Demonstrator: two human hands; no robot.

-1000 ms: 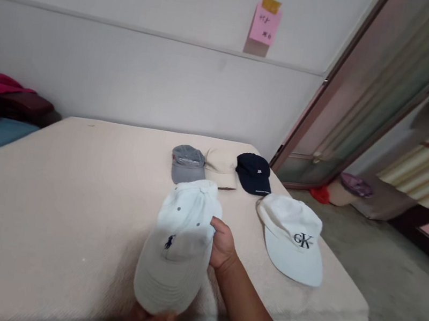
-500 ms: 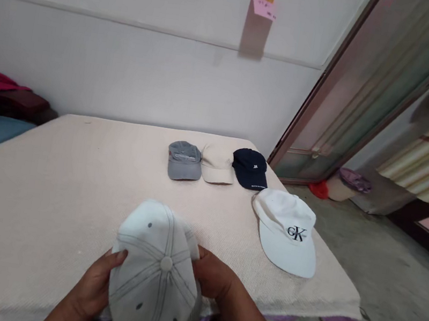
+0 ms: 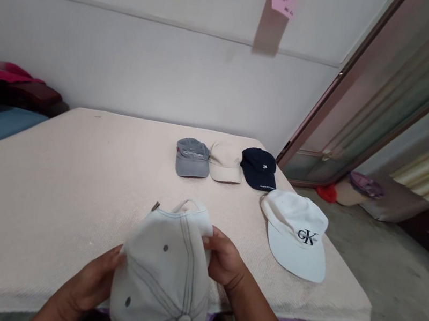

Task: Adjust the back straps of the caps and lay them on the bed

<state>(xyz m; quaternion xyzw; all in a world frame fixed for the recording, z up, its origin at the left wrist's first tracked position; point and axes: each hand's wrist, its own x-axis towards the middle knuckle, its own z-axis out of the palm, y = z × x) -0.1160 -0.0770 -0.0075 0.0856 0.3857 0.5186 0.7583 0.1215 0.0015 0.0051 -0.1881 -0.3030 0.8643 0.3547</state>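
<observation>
Between my two hands is a pale baseball cap (image 3: 163, 277) with grey stitching, a top button and small eyelets. Its back strap opening and a small metal buckle point away from me, above the near edge of the covered surface. My left hand (image 3: 96, 277) grips the cap's left side, the fingers partly hidden by it. On the right side, my right hand (image 3: 223, 257) pinches the cap's edge near the strap. Right of my hands lies a white cap (image 3: 295, 233) with black "CK" lettering, brim toward me.
At the far side a grey cap (image 3: 192, 158), a cream cap (image 3: 225, 162) and a navy cap (image 3: 259, 168) sit in a row on the cream cloth (image 3: 49, 199). Behind is a white wall (image 3: 132, 61) with a pink note (image 3: 282, 2). A sliding door (image 3: 345, 105) stands right.
The held cap has been turned: its button moved from the middle toward me, and its strap opening now faces away. Both hands keep hold of it. The view has shifted slightly left.
</observation>
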